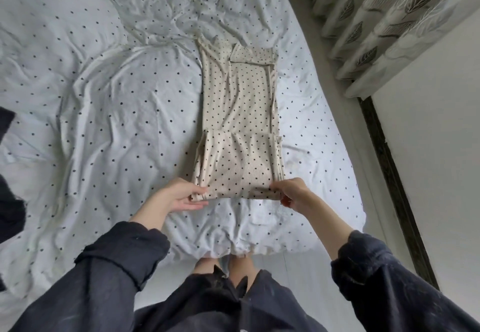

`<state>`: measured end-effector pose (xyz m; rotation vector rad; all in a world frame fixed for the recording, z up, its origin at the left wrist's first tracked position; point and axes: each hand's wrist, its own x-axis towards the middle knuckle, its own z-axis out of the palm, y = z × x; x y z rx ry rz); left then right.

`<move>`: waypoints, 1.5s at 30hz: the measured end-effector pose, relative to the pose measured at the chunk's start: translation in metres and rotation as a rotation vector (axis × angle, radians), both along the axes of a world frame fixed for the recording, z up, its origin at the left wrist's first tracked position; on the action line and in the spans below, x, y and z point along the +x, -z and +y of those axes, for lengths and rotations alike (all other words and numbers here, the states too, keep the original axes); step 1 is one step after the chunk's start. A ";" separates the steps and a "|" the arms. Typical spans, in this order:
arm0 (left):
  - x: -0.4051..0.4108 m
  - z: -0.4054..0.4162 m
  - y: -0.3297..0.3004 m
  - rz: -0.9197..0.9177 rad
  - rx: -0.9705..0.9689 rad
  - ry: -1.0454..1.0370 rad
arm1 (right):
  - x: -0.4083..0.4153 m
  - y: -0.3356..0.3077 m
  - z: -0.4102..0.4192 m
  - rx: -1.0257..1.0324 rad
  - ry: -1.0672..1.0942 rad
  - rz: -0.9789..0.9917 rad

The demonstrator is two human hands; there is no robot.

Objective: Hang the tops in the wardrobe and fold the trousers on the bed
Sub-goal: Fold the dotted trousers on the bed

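Note:
Cream trousers with black dots (pixel 240 103) lie lengthwise on the bed (pixel 104 98), legs folded together into a narrow strip. The near end is turned over into a thick fold (pixel 237 165). My left hand (pixel 179 196) pinches the left corner of that fold, thumb on top, fingers below. My right hand (pixel 292 192) grips the right corner the same way. Both hands hold the folded edge just above the sheet.
The bed wears a rumpled white sheet with black dots. Dark clothing (pixel 10 175) lies at the left edge. Leaf-patterned curtains (pixel 376 20) hang at the upper right, and a light floor (pixel 428 150) with a dark strip runs beside the bed.

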<state>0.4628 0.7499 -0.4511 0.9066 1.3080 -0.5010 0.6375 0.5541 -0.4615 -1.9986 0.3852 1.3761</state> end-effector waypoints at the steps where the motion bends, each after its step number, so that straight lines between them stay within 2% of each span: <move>1: -0.008 -0.005 -0.005 0.011 -0.055 0.031 | -0.005 -0.007 -0.011 -0.030 -0.050 0.026; 5: -0.037 -0.023 -0.022 0.038 -0.275 0.077 | -0.016 -0.029 -0.050 -0.083 -0.183 0.193; 9: -0.041 -0.026 -0.035 0.016 -0.291 0.065 | -0.012 -0.042 -0.055 -0.063 -0.187 0.269; 13: -0.006 -0.007 -0.054 -0.052 -0.132 0.012 | 0.012 -0.059 -0.026 0.014 -0.100 0.246; 17: 0.043 0.019 -0.065 -0.270 0.208 -0.252 | 0.042 -0.075 0.009 0.335 0.228 0.064; 19: 0.057 0.024 -0.060 -0.296 0.364 -0.298 | 0.050 -0.074 0.016 0.383 0.305 -0.052; 21: 0.060 0.022 -0.045 -0.228 0.421 -0.227 | 0.055 -0.057 0.016 0.298 0.235 -0.142; 23: 0.055 0.014 -0.023 -0.138 0.393 -0.136 | 0.052 -0.037 0.011 0.190 0.127 -0.187; 28: 0.052 0.007 0.035 -0.002 0.334 -0.091 | 0.052 0.016 0.012 0.093 -0.028 -0.169; 31: 0.062 0.007 0.053 -0.021 0.296 -0.119 | 0.055 0.034 0.023 0.116 -0.077 -0.184; 36: 0.079 0.008 0.072 -0.084 0.298 -0.143 | 0.053 0.059 0.040 0.154 -0.039 -0.308; 40: 0.077 0.001 0.071 -0.086 0.354 -0.108 | 0.052 0.057 0.039 0.093 -0.061 -0.267; 42: 0.065 -0.001 0.064 -0.076 0.326 -0.061 | 0.050 0.047 0.033 0.102 -0.051 -0.211; 45: 0.036 -0.003 0.052 -0.021 0.249 0.073 | 0.035 0.034 0.015 0.043 -0.170 -0.139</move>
